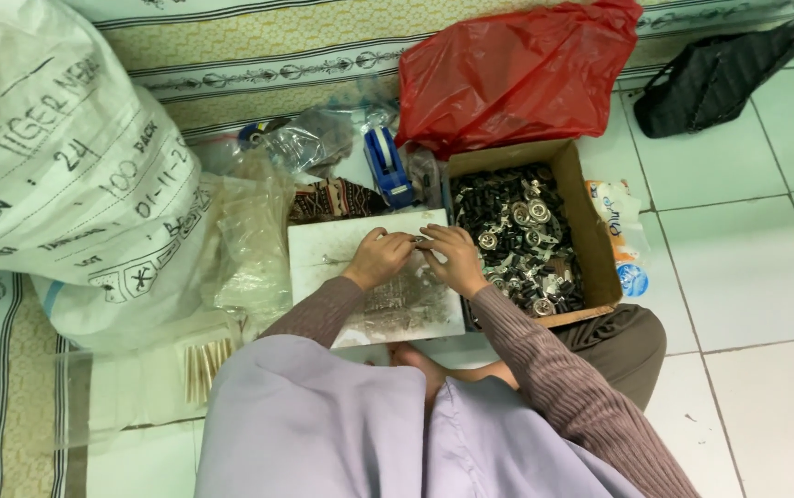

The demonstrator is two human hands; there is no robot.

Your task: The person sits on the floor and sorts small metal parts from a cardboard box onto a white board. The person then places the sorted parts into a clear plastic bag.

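Observation:
My left hand [378, 258] and my right hand [455, 259] meet over a white board [323, 244] that lies in front of me on the floor. Both pinch a small metal part [423, 243] between their fingertips. Just right of the board stands an open cardboard box [600, 249] filled with several small black and silver metal parts [517, 235]. My brown ribbed sleeves and a lilac cloth over my lap fill the lower frame.
A big white woven sack [55, 166] stands at the left with clear plastic bags [254, 240] beside it. Behind the board are a blue tape dispenser [386, 164] and a red plastic bag [517, 69]. A black bag [720, 69] lies at the far right on pale floor tiles.

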